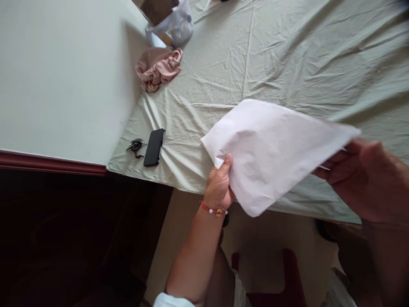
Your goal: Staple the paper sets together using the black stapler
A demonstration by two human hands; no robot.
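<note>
One white sheet (281,153) stretches left to right: the person's left grip (220,183) clamped on its near left edge, right grip (361,175) at its right corner, closure unclear.

Black phone (154,147) beside small dark keys (136,145), crumpled pink cloth (158,70), plastic bag (180,26)

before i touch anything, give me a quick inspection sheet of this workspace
Surface: wrinkled pale cloth.
Job's things: white sheet, bent, spread between the hands.
Clutter: black phone beside a small dark bunch, perhaps keys; pink fabric bundle and plastic bag farther off.
Grip: left hand has its thumb over the sheet's edge; right hand is at the right corner, blurred, hold unclear.
Cables: nothing seen.
Surroundings: pale wall at left, red stool below.
</note>
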